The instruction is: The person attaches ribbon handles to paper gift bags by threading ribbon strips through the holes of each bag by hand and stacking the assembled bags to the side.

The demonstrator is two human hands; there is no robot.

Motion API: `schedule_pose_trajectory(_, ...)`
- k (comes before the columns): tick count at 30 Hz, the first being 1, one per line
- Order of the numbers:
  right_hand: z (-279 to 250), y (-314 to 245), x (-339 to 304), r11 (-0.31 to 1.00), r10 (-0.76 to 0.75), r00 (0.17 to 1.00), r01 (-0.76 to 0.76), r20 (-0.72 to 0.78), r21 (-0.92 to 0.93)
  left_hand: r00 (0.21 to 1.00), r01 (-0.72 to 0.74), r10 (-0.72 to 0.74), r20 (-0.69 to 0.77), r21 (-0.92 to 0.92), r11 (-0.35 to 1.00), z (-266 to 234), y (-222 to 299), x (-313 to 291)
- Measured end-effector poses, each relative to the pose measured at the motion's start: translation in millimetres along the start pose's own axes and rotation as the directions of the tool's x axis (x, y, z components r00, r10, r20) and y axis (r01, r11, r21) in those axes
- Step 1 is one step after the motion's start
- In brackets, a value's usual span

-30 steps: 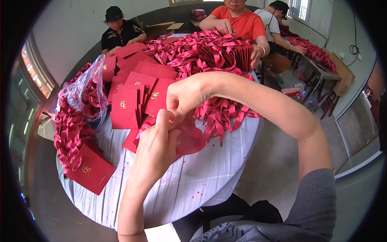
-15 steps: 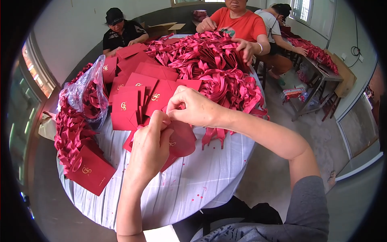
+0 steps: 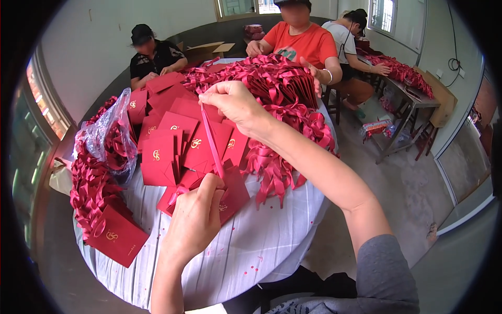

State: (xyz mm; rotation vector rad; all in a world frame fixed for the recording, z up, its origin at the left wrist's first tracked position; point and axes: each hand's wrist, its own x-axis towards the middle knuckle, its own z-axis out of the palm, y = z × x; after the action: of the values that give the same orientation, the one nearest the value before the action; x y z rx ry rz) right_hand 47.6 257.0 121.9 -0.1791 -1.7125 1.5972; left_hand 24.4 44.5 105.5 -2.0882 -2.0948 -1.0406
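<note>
My right hand (image 3: 234,107) is raised above the table, its thumb and forefinger pinching one end of a pink-red satin ribbon (image 3: 212,140). The ribbon runs taut down to my left hand (image 3: 194,220), whose thumb and forefinger are closed at its lower end. Just beyond and beside the left fingers lies a dark red paper bag (image 3: 236,198) with a gold emblem, partly covered by that hand. A short ribbon loop shows left of the knuckles. Whether the left fingers also grip the paper is hidden.
Red bags (image 3: 157,156) pile up ahead, with a heap of ribboned ones (image 3: 277,78) behind. More bags (image 3: 119,238) and a clear plastic bag (image 3: 107,138) lie left on the white-covered round table (image 3: 246,251). Several people work beyond; a side table (image 3: 418,99) stands far right.
My right hand has moved up and away from the left, drawing the ribbon out long between them. The left hand has dropped slightly, and the view has shifted a little.
</note>
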Motion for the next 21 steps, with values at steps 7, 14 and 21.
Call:
schedule_pose_trajectory(7,-14.3,26.5,-3.8,0.989,0.044,0.990,-0.025,0.133,-0.146,0.993,0.086,-0.094,0.068,0.113,0.990,2.9,4.1,-1.8)
schedule_pose_trajectory(14,-35.7,14.8,-65.8,0.828,0.511,0.788,-0.344,0.345,-0.443,0.996,0.080,-0.084,0.026,0.142,0.987,4.9,7.2,-0.1)
schedule_pose_trajectory(21,-20.6,-1.4,-74.7,0.824,0.430,0.827,-0.195,0.362,-0.532,0.996,0.080,-0.083,0.014,0.157,0.984,5.5,4.2,-4.4)
